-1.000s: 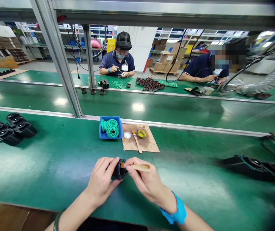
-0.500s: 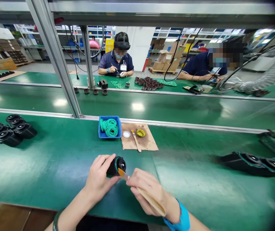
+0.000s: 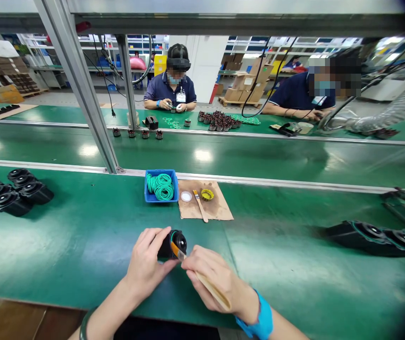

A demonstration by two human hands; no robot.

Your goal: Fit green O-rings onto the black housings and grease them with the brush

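Note:
My left hand (image 3: 148,259) grips a black plastic housing (image 3: 164,246) from its left side, thumb below and fingers on top. A green ring (image 3: 172,236) sits around the housing's round end. In my right hand (image 3: 211,278) is a flat paintbrush (image 3: 180,253) with a wooden handle, its orange bristles touching the housing by the ring. Beyond my hands, a second brush (image 3: 200,206) lies on a stained cardboard sheet (image 3: 220,212), beside a yellow lid-like dish (image 3: 207,194) and a white round disc (image 3: 186,196).
A blue bin (image 3: 161,200) of green rings stands left of the cardboard. Black housings (image 3: 14,200) stand at left; more housings with green rings (image 3: 372,236) are at right. A metal post (image 3: 78,89) rises ahead. Two co-workers sit across the conveyor (image 3: 174,153).
The brush in my right hand has moved slightly up and left, its bristles now further along the ring. Parts on the far conveyor have shifted right. My left hand keeps its hold.

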